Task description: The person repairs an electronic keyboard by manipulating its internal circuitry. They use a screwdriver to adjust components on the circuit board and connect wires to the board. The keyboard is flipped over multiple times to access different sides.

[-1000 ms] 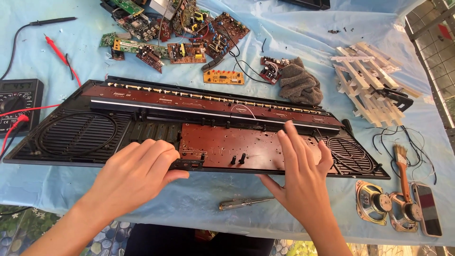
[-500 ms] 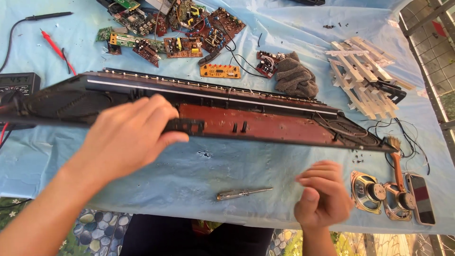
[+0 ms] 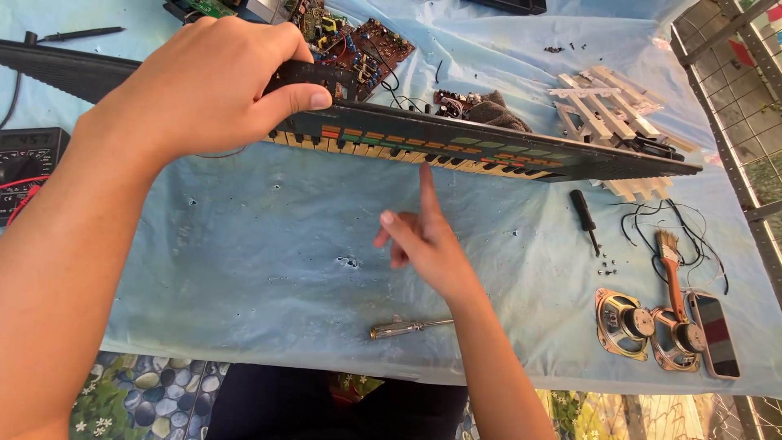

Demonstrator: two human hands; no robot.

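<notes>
A long black electronic keyboard case (image 3: 489, 151) is tipped up off the light blue cloth (image 3: 244, 253), its key side facing me and its right end pointing toward the table's right. My left hand (image 3: 212, 85) grips its upper edge near the left half. My right hand (image 3: 419, 240) is under the case's middle, index finger stretched up and touching the row of keys from below, the other fingers loosely curled. It holds nothing.
A screwdriver (image 3: 407, 327) lies near the front edge, a black-handled one (image 3: 584, 213) to the right. Two loose speakers (image 3: 643, 326), a paintbrush (image 3: 672, 269), a phone (image 3: 715, 332) and wires sit at right. Circuit boards (image 3: 358, 41), white key strips (image 3: 611, 102) and a multimeter (image 3: 28, 159) lie around.
The case went from lying flat to tipped up with the keys facing me. My left hand lifted it. My right hand let go, dropped away, then reached up to the keys.
</notes>
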